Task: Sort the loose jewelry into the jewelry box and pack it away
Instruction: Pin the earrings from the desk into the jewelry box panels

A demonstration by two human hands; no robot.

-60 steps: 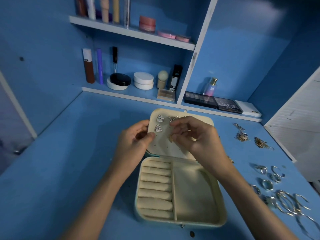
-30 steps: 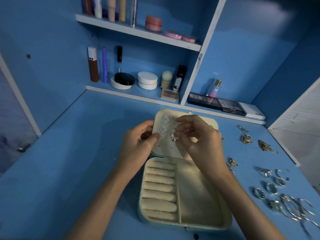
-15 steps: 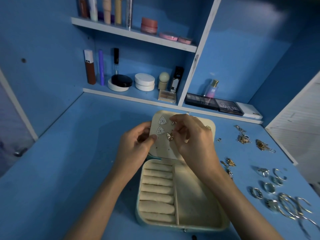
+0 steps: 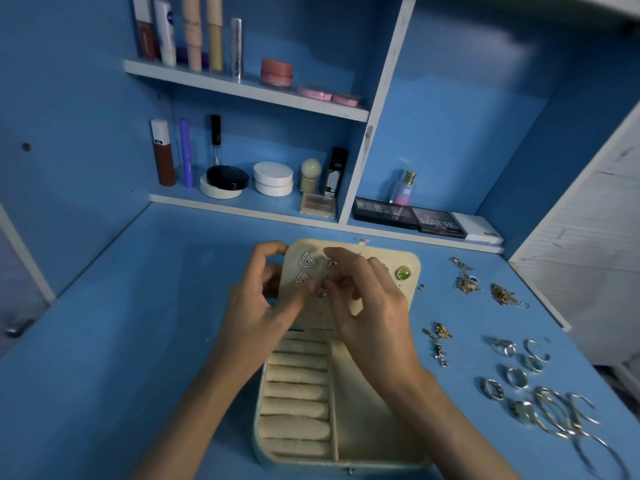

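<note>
Green-stone earring (image 4: pixel 402 273) newly uncovered on lid (image 4: pixel 410 296), left hand (image 4: pixel 268 306) thumb perhaps nearer butterfly earring (image 4: pixel 322 291)

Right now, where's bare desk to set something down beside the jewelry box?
Left of the jewelry box, the desk is bare out to its left edge. A bare strip runs between the lid and the palettes. Right is crowded: chains, earrings, rings and bangles. Both hands cover the lid.

Cream jewelry box (image 4: pixel 346 427) open beneath the hands, earrings (image 4: pixel 306 261) pinned in its raised lid, loose rings (image 4: pixel 516 377) and chains (image 4: pixel 465 282) right of them
</note>
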